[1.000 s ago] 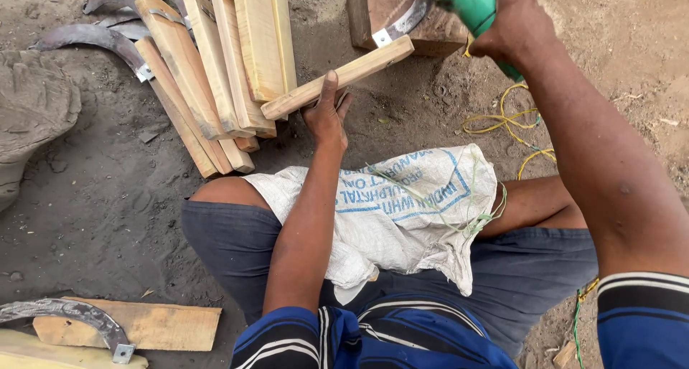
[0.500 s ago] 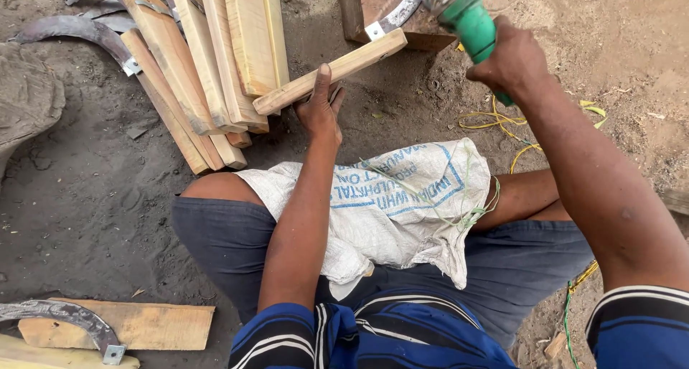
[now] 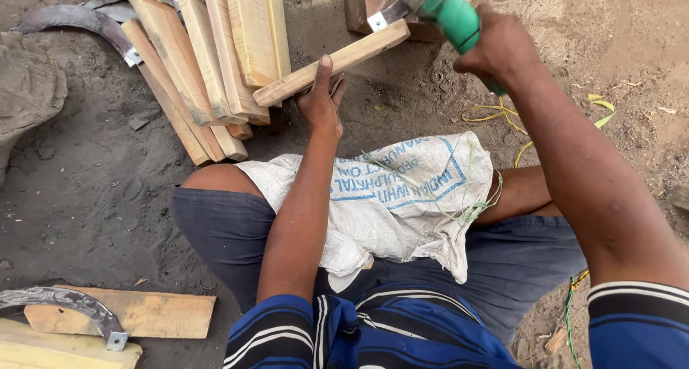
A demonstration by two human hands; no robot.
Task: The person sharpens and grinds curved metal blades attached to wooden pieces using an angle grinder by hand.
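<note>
Currently the person sits on the dark sandy ground [image 3: 86,197] with a white woven sack [image 3: 402,197] spread over the lap. At eleven o'clock of the lap lies a pile of pale wooden handles [image 3: 215,60], some carrying curved dark blades on metal collars; at seven o'clock a finished curved blade [image 3: 64,304] rests on a flat plank [image 3: 151,313]. At twelve o'clock stands a reddish wooden block [image 3: 359,6]. The left hand [image 3: 321,103] is closed around the near end of a long wooden handle [image 3: 330,62], thumb lying along it; the piece runs from roughly eleven toward one o'clock, its far end fitted with a small metal ferrule [image 3: 377,21] resting at the block. The right hand [image 3: 499,49] is wrapped firmly about the green body of a power tool [image 3: 452,17], whose working head meets the ferrule end. In my judgement, good practice at this step is to keep the handle braced hard against the block, hold the tool steady at a shallow angle, and keep the left fingers well back from the head. The handle appears straight, square-edged, pale and unfinished, its collar bright.
</note>
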